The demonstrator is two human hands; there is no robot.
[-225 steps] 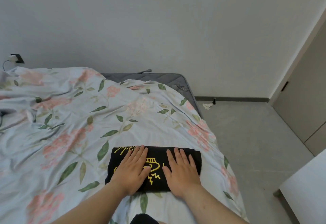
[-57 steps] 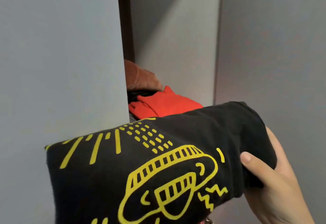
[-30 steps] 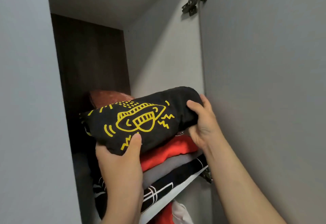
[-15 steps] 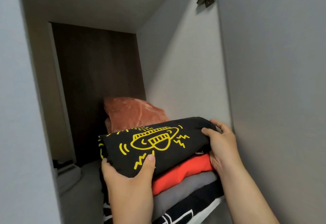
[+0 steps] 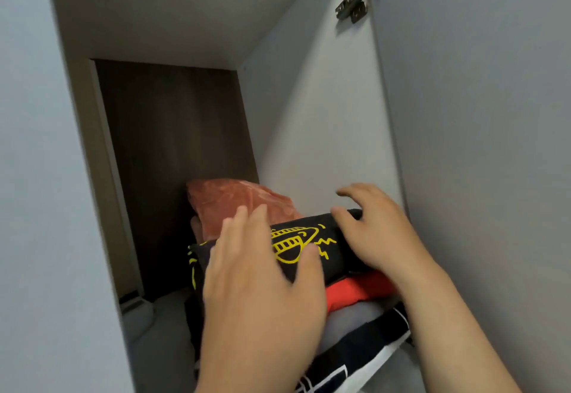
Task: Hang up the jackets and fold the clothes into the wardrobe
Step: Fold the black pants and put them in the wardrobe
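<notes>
Change: half a second ago both hands pinched the ends of the shirt with thumbs on top; now both have let go and the shirt sits on the pile. This garment looks placed, so the next step is likely to withdraw and fetch another.

Left to right:
- plain grey wardrobe door panel [image 5: 37, 176], smooth and matte, at 9 o'clock
- dark brown wood-grain back wall [image 5: 173, 160] of the compartment at 11 o'clock
- rust-red crinkly cushion-like bundle [image 5: 244, 204], shiny and wrinkled, behind the pile at the shirt's 11 o'clock
- left hand [image 5: 262, 293]: fingers straight and spread, holding nothing, over the shirt's left half; motion-blurred, so can't tell if the palm presses or hovers
- black folded cotton T-shirt with yellow spaceship print [image 5: 333, 247]: soft, rounded bundle, top of the stack on the wardrobe shelf, centre of view
- right hand [image 5: 380, 238]: fingers loose and splayed, gripping nothing, on or just over the shirt's right end
- under the shirt, at its 5 o'clock: red folded garment [image 5: 358, 289], grey folded garment [image 5: 352, 318], then black garment with white lines [image 5: 361, 352], all flat and soft
- metal door hinge [image 5: 355, 3] at 1 o'clock, on the smooth grey right door [image 5: 479, 145]
</notes>
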